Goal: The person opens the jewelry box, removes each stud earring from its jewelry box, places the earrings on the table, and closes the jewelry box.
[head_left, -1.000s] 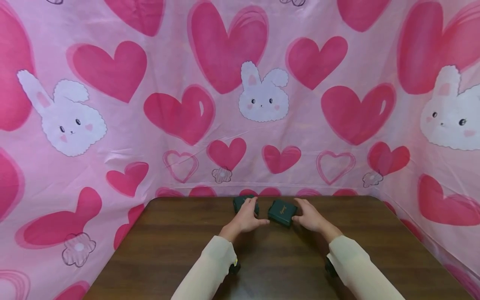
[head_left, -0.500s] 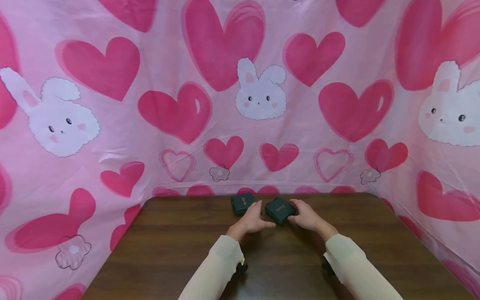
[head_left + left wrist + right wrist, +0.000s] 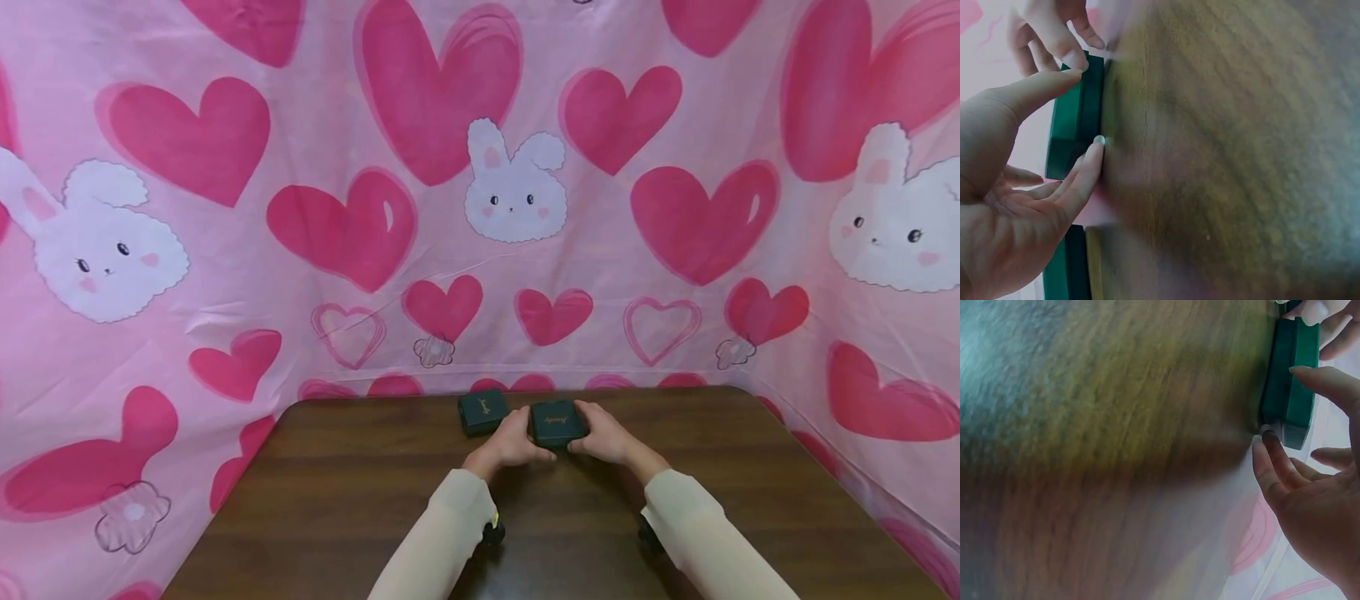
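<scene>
A small dark green box with gold lettering (image 3: pixel 557 423) lies flat near the far edge of the wooden table. My left hand (image 3: pixel 514 439) holds it from the left, its thumb along the near side and its fingers at the left end. From the right my right hand (image 3: pixel 604 433) grips the same box, thumb on the near side and fingers round the right end. The left wrist view shows the box's side (image 3: pixel 1074 122) between thumb and fingers. A second dark green lettered box (image 3: pixel 482 412) lies just left, beyond my left hand, untouched as far as I can see.
The brown wooden table (image 3: pixel 375 500) has rounded far corners. Behind it and at both sides hangs a pink cloth (image 3: pixel 600 250) printed with hearts and rabbits. Dark wrist devices (image 3: pixel 492 531) sit at both cuffs.
The right-hand box has turned so its near side faces me squarely. My left hand has moved right, away from the second box, onto this one. The head view has shifted slightly.
</scene>
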Available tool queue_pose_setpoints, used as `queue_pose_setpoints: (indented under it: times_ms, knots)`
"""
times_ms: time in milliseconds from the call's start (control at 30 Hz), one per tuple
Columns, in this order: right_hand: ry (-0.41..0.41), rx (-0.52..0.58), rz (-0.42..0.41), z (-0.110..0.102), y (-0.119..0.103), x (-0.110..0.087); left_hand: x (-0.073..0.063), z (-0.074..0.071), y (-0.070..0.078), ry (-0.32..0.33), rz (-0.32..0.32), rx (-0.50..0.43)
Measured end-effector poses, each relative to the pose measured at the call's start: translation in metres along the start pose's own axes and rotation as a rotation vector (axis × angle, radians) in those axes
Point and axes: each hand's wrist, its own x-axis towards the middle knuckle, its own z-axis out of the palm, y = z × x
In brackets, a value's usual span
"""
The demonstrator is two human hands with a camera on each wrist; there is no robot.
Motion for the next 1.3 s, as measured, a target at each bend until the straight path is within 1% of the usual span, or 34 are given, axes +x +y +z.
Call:
queue_pose_setpoints:
  times_ms: [167,300,367,533,700,933,1067,1167,1300]
  knots:
    - [-0.034,0.022,0.034,0.000,-0.002,0.000,0.003,0.001,0.000,0.001,-0.043,0.014]
    - [-0.052,0.032,0.046,0.001,-0.001,-0.002,0.004,0.002,-0.001,0.003,-0.056,0.015]
    - [-0.062,0.036,0.054,0.001,-0.001,-0.003,0.005,0.003,-0.001,0.007,-0.063,0.030]
    - [-0.084,0.047,0.070,0.002,-0.003,-0.002,0.007,0.005,0.000,0.020,-0.058,0.076]
    - [-0.086,0.061,0.076,0.002,-0.003,-0.003,0.006,0.005,0.000,0.026,-0.048,0.090]
    - [-0.070,0.070,0.049,-0.001,-0.006,-0.005,0.004,0.002,0.001,0.036,-0.024,0.089]
    - [-0.045,0.069,0.038,-0.001,-0.010,-0.007,0.001,-0.002,0.002,0.029,-0.004,0.054]
    - [-0.034,0.072,0.016,0.000,-0.013,-0.007,-0.002,-0.007,0.002,0.026,-0.007,0.024]
    - [-0.028,0.078,-0.009,0.002,-0.016,-0.006,-0.005,-0.012,0.001,0.029,-0.004,0.017]
